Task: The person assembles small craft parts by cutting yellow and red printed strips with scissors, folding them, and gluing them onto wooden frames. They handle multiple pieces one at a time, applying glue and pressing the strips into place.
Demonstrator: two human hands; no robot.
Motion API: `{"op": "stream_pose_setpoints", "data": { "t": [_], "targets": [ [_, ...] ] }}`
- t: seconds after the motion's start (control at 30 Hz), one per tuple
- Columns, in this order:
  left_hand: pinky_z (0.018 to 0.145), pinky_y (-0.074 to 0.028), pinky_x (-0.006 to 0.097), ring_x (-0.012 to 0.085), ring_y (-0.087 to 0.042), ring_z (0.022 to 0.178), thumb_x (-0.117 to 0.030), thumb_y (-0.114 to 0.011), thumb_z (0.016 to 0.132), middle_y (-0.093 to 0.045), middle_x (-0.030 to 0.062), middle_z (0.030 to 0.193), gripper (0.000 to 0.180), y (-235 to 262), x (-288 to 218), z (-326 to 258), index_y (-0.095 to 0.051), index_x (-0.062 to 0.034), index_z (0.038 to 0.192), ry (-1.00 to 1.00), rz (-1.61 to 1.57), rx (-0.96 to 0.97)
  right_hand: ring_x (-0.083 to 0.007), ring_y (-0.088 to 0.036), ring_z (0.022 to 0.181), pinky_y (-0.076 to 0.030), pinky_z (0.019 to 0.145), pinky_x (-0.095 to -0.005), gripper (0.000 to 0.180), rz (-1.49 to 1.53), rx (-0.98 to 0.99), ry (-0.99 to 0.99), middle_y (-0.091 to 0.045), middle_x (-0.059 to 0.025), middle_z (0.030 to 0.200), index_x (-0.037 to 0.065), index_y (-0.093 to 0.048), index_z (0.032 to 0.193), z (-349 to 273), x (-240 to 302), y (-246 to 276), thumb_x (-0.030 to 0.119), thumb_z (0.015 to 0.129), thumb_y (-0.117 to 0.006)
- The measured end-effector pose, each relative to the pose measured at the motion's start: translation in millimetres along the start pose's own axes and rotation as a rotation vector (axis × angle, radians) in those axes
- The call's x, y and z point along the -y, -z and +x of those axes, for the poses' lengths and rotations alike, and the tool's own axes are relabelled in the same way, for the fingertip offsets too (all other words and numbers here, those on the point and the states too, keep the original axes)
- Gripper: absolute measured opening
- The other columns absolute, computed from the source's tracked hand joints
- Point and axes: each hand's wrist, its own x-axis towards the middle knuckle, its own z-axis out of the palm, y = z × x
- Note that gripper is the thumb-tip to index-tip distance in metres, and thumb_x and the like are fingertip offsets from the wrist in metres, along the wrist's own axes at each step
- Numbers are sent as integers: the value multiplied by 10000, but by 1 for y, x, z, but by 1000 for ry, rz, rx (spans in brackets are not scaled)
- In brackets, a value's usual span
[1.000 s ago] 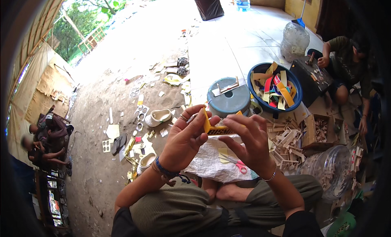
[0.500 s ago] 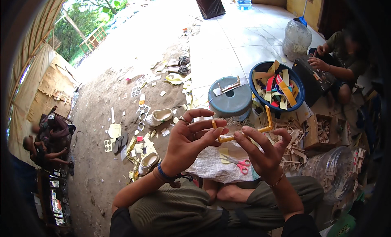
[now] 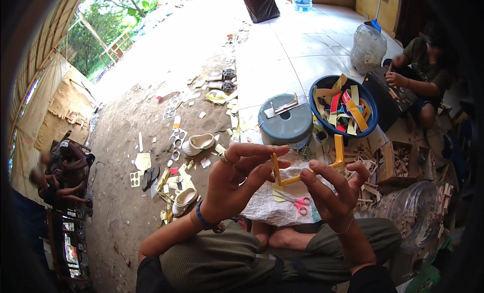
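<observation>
Yellow strip bent into shape between two hands

Yellow and stiff-looking, the strip (image 3: 302, 172) is held up in front of the person, above the white sack (image 3: 269, 210) on the lap where the pink scissors (image 3: 301, 203) lie. The left hand (image 3: 237, 179) pinches its upright left end between thumb and fingertips; the right hand (image 3: 335, 189) grips the other end, fingers curled, with that end standing up past them. The piece makes a U with two corners. By the look of it, the bending step is under way; the next move calls for a firm pinch at each corner so the folds keep square. Behind sit a grey bucket (image 3: 287, 124) and a blue basin (image 3: 370, 124) of coloured strips.
</observation>
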Motion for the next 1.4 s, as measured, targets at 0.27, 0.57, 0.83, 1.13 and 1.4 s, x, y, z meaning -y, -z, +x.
{"op": "stream_pose_setpoints", "data": {
  "t": [0.27, 0.57, 0.83, 1.13, 1.4],
  "targets": [
    [882, -594, 307, 197, -676, 1129, -38, -620, 1015, -643, 181, 1311, 313, 4, -4, 0, -505, -8, 1304, 96, -35, -82, -30, -667, 1061, -319, 999, -451, 347, 93, 0, -44, -739, 39, 1152, 183, -726, 1194, 7, 5, 4, 215, 855, -791],
    [821, -578, 266, 141, -685, 1045, -95, -680, 994, -710, 129, 1190, 448, 7, -1, -1, -489, -41, 1395, 370, -541, -120, -118, -713, 1016, -339, 1041, -458, 327, 224, 81, -84, -758, -37, 1124, 107, -691, 1187, 10, 10, -2, 123, 875, -788],
    [816, -597, 307, 177, -722, 978, -60, -696, 971, -735, 130, 1079, 501, 11, -4, -2, -445, -23, 1404, 365, -312, -73, -70, -694, 1047, -331, 1009, -452, 315, 195, 89, -78, -741, 0, 1186, 169, -701, 1204, 8, 3, 0, 152, 892, -747],
    [803, -598, 313, 199, -735, 945, -30, -709, 954, -740, 145, 1045, 490, 6, -2, 0, -435, -30, 1360, 330, -294, -126, -65, -689, 1066, -346, 996, -450, 344, 229, 34, -62, -742, 0, 1193, 183, -700, 1195, 9, 11, -2, 215, 866, -795],
    [876, -610, 340, 225, -728, 1032, -44, -687, 974, -740, 174, 1108, 433, 5, 5, 1, -439, -28, 1328, 356, -400, -47, -54, -676, 1026, -351, 996, -436, 305, 201, 50, -67, -748, 24, 1123, 235, -745, 1146, 7, 13, 4, 232, 843, -775]
  ]
}}
